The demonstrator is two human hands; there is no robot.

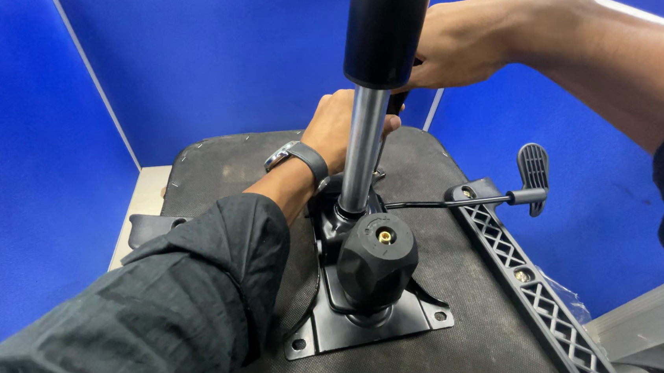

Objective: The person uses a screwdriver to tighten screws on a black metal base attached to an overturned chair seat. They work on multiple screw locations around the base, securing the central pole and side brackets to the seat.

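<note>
An upturned chair seat (470,333) lies in front of me with a black metal mechanism plate (359,326) bolted to its underside. A gas lift cylinder stands in the plate: a shiny steel rod (361,153) below a black tube (385,24). My left hand (339,127), wearing a wristwatch, reaches behind the steel rod and rests by the mechanism. My right hand (459,42) grips something dark just behind the black tube; what it holds is hidden. A round black tension knob (377,258) sticks out toward me.
A thin lever with a ribbed paddle handle (534,174) points right from the mechanism. A black latticed armrest bracket (533,281) runs along the seat's right edge. Blue partition walls (204,62) close in behind and on both sides.
</note>
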